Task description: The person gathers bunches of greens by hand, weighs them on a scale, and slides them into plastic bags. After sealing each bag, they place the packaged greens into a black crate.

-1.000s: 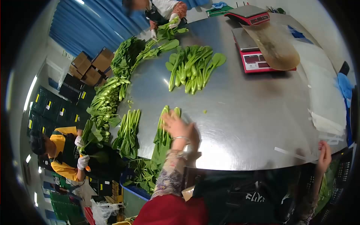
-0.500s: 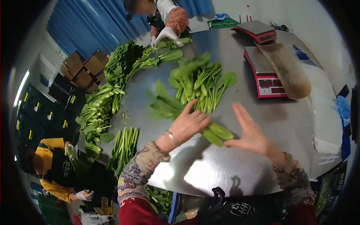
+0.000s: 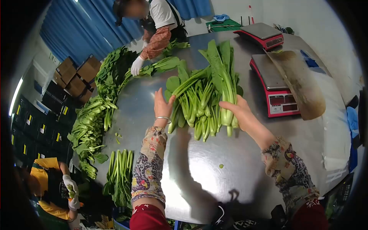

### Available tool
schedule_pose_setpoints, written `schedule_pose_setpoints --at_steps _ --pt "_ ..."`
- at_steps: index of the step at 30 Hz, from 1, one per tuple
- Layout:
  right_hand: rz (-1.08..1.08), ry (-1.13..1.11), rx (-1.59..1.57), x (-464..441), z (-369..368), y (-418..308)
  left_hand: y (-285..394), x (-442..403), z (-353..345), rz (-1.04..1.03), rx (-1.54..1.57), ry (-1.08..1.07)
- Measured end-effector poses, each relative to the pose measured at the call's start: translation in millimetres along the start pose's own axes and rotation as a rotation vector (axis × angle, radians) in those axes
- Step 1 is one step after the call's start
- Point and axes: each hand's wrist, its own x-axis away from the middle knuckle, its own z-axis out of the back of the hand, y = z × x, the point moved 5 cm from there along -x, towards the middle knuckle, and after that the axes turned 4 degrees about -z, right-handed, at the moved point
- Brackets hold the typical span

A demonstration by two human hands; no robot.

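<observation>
On the metal table (image 3: 207, 176) lies a pile of choy sum (image 3: 191, 101), its stem ends towards me and its leaves away. My right hand (image 3: 237, 109) grips several choy sum stalks (image 3: 227, 76) at the right side of this pile, thumb across the pale stems, leaves pointing to the far side. At the pile's left edge is my left hand (image 3: 163, 103), its fingers spread and its thumb close to a stem. Whether that thumb touches the stem I cannot tell.
Two red scales (image 3: 281, 101) (image 3: 264, 34) and a curved, stained sheet (image 3: 301, 84) stand at the right. More greens (image 3: 92, 126) line the left edge, with a separate bunch (image 3: 119, 176) nearer. One co-worker's gloved hand (image 3: 137, 66) touches greens opposite; another person (image 3: 50, 188) is at lower left.
The stalks that lay slantwise under my left hand now point away at the pile's right, in my right hand. My left hand has moved left, off them. The co-worker opposite has shifted left.
</observation>
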Motion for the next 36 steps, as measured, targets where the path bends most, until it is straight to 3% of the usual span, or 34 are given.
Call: schedule_pose_setpoints --at_steps 2,5,8,11,12,16,20,24,27,28,31,33,34,36 --pt "-0.069 0.03 -0.027 -24 -15 9 -19 -10 -23 -0.15 -0.13 -0.031" --pt "-0.168 0.074 -0.027 -79 -23 44 1 -19 -39 0.16 -0.146 -0.435" --pt "-0.231 -0.037 -0.094 -105 -39 64 4 -10 -68 0.19 -0.237 -0.594" --pt "-0.296 0.066 0.144 -87 -51 39 34 3 -52 0.271 -0.193 -0.655" --pt "-0.351 -0.017 0.147 -89 -53 40 27 8 -56 0.258 -0.166 -0.637" --pt "-0.214 -0.019 0.215 -108 -52 69 7 26 -72 0.425 0.01 -0.555" --pt "-0.077 -0.01 0.154 -92 -44 75 21 38 -66 0.495 0.381 -0.46" --pt "-0.073 0.035 0.044 -80 -34 106 42 57 -43 0.34 0.538 -0.344" --pt "0.043 -0.152 -0.223 -19 -40 61 73 67 -21 0.149 0.425 -0.183" --pt "0.078 -0.192 -0.258 -14 -37 58 101 66 0 0.074 0.219 -0.23" --pt "0.223 -0.201 -0.353 12 -26 16 173 64 37 -0.145 0.355 -0.038" --pt "0.363 -0.208 -0.31 25 -10 -21 221 63 52 -0.14 0.511 -0.063" --pt "0.424 -0.203 -0.251 33 4 -40 244 63 59 -0.221 0.624 0.076" --pt "0.565 -0.145 -0.113 60 28 -87 284 58 67 -0.255 0.687 0.071"
